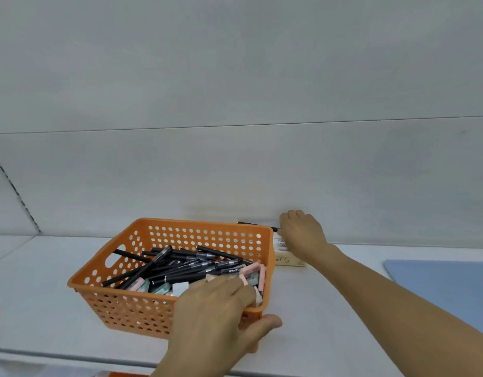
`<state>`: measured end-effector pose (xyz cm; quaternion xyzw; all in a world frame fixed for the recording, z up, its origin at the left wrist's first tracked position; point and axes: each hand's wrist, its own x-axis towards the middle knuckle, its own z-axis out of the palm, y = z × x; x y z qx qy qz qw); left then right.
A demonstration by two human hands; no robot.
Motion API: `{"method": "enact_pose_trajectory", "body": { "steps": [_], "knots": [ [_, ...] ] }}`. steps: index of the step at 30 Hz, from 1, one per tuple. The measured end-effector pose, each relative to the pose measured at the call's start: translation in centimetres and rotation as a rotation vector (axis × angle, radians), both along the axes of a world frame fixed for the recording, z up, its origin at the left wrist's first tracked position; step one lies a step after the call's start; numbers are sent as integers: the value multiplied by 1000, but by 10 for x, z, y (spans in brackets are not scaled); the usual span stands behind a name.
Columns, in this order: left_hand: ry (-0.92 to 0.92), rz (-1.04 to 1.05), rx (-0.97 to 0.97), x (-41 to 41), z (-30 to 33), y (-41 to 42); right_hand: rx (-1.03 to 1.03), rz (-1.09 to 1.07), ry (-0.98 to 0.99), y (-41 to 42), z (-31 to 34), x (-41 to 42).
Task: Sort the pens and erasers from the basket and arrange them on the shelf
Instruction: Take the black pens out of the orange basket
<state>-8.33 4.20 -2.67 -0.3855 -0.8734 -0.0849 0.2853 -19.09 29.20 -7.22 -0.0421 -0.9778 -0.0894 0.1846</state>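
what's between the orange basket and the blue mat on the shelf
In the head view, between the orange basket and the blue mat: a small cream box and the right hand's forearm.

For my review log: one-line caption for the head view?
Left hand grips the orange basket rim; right hand places a black pen behind it.

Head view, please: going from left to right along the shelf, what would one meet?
Orange basket holding pens and erasers → cream box under the right hand → blue mat.

Left hand (218, 308) curled low, right hand (300, 235) stretched far forward.
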Motion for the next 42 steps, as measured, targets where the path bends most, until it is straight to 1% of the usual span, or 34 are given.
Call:
{"method": "enact_pose_trajectory", "body": {
  "steps": [2,4,7,10,12,14,16,19,22,24,26,27,28,30,31,32,33,34,35,36,37,38,40,41,42],
  "knots": [
    [83,-64,19,2,-1,-2,29,41,-21,6,-1,6],
    [129,-103,18,4,-2,-1,-39,81,-46,13,0,15],
    [111,-136,9,13,-2,12,-179,115,-73,27,11,33],
    [97,-133,-15,27,-2,39,-398,111,-17,43,36,53],
    [122,-112,-34,35,-4,64,-541,136,27,52,55,67],
    [124,-82,-62,42,-6,89,-636,184,71,58,71,80],
    [119,-86,-46,47,-10,111,-684,241,110,61,84,90],
    [108,-158,-1,50,-16,138,-739,293,126,62,97,101],
    [105,-216,6,54,-19,159,-715,296,110,64,104,107],
    [66,-246,-18,57,-17,168,-705,299,91,63,106,110],
    [6,-229,-53,61,-14,173,-718,297,81,62,109,113],
    [-21,-224,-39,63,-11,173,-737,295,86,62,111,115],
    [-47,-217,13,65,-7,171,-765,299,97,62,114,116],
    [-164,-238,228,64,8,161,-826,317,121,61,121,121],
    [-181,-223,369,57,13,154,-846,329,125,60,125,124],
    [-161,-171,465,46,19,146,-859,350,117,57,130,126],
    [-143,-92,492,33,26,137,-876,386,94,54,135,128],
    [-170,-23,463,20,35,126,-900,437,56,47,139,129],
    [-237,16,402,7,43,116,-925,495,18,39,143,129],
    [-318,5,360,-6,48,108,-946,552,-3,31,147,127],
    [-431,-45,360,-16,52,100,-973,598,-2,22,148,123],
    [-549,-81,403,-24,55,93,-1010,620,19,15,148,117],
    [-654,-72,631,-42,56,76,-1080,574,62,2,139,101],
    [-715,-43,791,-50,56,67,-1055,523,53,-5,131,92],
    [-808,-28,974,-56,56,57,-945,480,4,-11,122,83]
  ]
}}
